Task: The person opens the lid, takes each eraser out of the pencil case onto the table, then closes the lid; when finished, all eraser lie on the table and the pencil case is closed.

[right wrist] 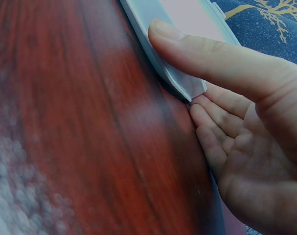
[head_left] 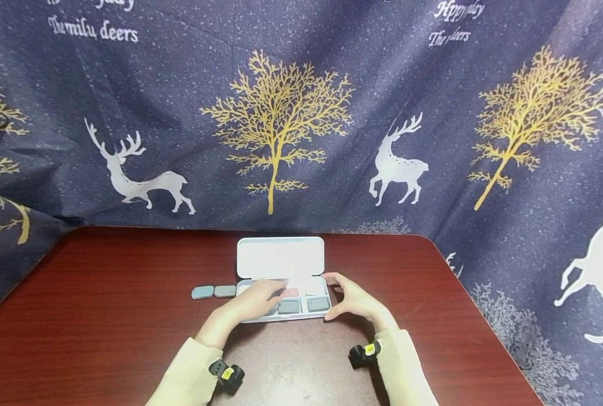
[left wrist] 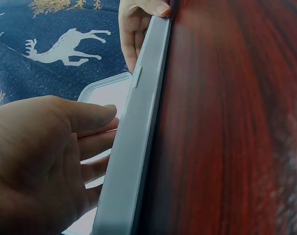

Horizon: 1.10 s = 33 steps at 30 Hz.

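A pale blue compartment case lies on the table with its lid raised at the back. My left hand reaches over the left part of the case, fingers extended, near a small pink piece. In the left wrist view, the case's front wall partly hides those fingers; nothing shows at the thumb tip. My right hand grips the right end of the case, thumb at the front corner and fingers at the end and back. Two dark grey rectangular pieces sit in the front compartments.
Left of the case, a blue rounded piece and a grey one lie side by side on the reddish-brown table. A dark blue cloth printed with deer and trees hangs behind the table.
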Each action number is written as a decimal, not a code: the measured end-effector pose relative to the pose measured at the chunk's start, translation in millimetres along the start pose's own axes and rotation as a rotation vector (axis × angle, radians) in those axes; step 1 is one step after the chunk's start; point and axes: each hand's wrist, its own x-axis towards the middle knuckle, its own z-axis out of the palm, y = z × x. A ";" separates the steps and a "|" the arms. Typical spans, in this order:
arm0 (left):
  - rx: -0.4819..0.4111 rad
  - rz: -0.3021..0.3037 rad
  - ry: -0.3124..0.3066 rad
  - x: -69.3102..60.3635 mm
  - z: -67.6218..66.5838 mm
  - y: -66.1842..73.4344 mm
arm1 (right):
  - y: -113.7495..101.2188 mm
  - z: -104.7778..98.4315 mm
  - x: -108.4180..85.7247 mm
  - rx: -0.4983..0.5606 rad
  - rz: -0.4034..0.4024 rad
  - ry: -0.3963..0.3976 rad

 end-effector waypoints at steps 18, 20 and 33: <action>-0.007 0.047 0.003 0.0 2.1 3.4 | -2.6 0.6 -1.1 -0.009 0.000 0.002; -0.005 0.034 0.011 0.2 2.7 4.7 | -2.7 0.9 -1.0 -0.011 -0.003 0.005; 0.051 -0.010 0.110 5.1 13.2 7.6 | -5.7 0.5 -1.7 -0.006 0.001 0.008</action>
